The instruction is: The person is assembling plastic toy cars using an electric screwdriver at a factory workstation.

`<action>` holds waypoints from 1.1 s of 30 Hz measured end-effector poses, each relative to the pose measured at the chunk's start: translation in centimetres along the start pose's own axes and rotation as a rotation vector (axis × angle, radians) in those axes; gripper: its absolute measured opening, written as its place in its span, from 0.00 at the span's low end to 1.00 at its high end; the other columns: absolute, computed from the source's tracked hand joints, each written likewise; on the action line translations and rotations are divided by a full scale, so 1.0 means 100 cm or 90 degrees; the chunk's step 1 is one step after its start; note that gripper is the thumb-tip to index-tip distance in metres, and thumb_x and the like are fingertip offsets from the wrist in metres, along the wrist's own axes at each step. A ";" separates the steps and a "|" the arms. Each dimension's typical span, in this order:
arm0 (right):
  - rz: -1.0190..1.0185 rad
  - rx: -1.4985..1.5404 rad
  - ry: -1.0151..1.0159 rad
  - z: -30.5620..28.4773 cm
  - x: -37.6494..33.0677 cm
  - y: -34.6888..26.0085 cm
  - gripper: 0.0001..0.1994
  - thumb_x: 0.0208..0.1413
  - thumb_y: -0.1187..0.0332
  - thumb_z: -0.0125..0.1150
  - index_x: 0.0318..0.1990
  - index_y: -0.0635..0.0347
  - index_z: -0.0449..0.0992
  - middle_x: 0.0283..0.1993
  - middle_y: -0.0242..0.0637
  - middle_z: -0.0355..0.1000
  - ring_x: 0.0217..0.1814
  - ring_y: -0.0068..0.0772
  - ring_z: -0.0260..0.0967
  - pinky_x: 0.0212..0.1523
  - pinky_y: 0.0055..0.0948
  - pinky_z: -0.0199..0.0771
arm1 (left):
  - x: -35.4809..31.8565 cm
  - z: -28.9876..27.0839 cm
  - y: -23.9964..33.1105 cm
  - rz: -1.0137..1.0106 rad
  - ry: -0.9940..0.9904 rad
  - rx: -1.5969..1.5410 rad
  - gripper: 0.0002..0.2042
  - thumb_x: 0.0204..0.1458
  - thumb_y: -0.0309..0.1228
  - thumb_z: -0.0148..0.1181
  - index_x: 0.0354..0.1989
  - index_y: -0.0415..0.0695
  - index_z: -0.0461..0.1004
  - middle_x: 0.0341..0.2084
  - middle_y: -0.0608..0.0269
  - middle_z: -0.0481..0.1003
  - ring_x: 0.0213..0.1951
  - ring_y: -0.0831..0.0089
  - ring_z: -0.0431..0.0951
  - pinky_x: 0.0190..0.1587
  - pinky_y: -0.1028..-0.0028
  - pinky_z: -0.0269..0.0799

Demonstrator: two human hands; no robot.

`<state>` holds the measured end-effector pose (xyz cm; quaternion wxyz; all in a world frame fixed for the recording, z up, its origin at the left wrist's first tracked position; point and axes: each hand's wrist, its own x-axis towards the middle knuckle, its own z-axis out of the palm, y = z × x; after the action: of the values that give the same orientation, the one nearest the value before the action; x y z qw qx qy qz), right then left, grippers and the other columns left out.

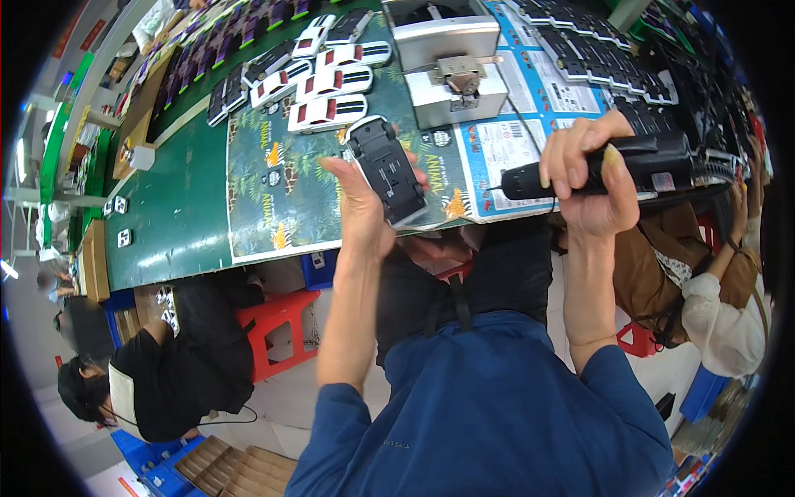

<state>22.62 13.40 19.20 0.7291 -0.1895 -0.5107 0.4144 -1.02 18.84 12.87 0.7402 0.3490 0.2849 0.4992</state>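
Note:
A toy car (pixel 385 166) lies in my left hand (pixel 363 195), its black underside turned up. The fingers wrap round its far side, and the thumb sticks out to the left. In my right hand (pixel 590 178) is a black electric screwdriver (pixel 638 164), gripped round its body. Its thin bit points left toward the car, apart from it. Beyond my left hand, several white toy cars (pixel 327 112) with black stripes rest on the printed mat (pixel 286 195). A metal box-shaped device (pixel 455 83) stands on the table between the car groups.
Rows of upturned toy cars (pixel 580 58) fill the far right. Purple parts (pixel 224 41) line the back left. A cable (pixel 712 171) runs from the screwdriver to the right. One person (pixel 174 364) sits at left by a red stool (pixel 281 331), others (pixel 720 306) at right.

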 end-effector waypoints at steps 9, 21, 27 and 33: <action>0.019 0.020 0.013 -0.009 -0.008 0.003 0.11 0.60 0.62 0.53 0.40 0.60 0.66 0.21 0.32 0.60 0.18 0.24 0.57 0.25 0.28 0.65 | 0.000 -0.113 0.098 0.390 -0.240 1.386 0.48 0.31 0.65 0.65 0.62 0.49 0.67 0.45 0.56 0.72 0.51 0.58 0.72 0.59 0.56 0.62; 0.008 0.012 0.043 -0.034 -0.012 -0.009 0.10 0.59 0.63 0.53 0.40 0.61 0.66 0.21 0.32 0.59 0.17 0.23 0.55 0.24 0.26 0.63 | -0.027 -0.072 0.060 0.595 -0.091 1.103 0.30 0.40 0.36 0.75 0.52 0.39 0.73 0.54 0.50 0.72 0.55 0.50 0.72 0.57 0.55 0.66; 0.007 0.004 0.065 -0.045 -0.023 -0.038 0.14 0.55 0.62 0.61 0.37 0.62 0.66 0.20 0.32 0.62 0.16 0.23 0.59 0.23 0.26 0.67 | 0.036 0.093 -0.045 0.579 -0.207 0.686 0.17 0.46 0.19 0.64 0.47 0.35 0.74 0.45 0.47 0.76 0.47 0.51 0.76 0.50 0.62 0.72; -0.027 -0.049 0.112 -0.065 -0.038 -0.085 0.16 0.50 0.63 0.66 0.38 0.64 0.68 0.20 0.33 0.66 0.17 0.23 0.63 0.24 0.25 0.71 | 0.198 0.191 -0.114 0.341 -0.018 0.620 0.26 0.54 0.36 0.61 0.55 0.30 0.66 0.49 0.39 0.73 0.51 0.46 0.74 0.55 0.59 0.68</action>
<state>31.49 6.37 20.28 0.7720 -0.2417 -0.4642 0.3607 26.54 30.08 13.63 0.3439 0.7179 0.3740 0.4758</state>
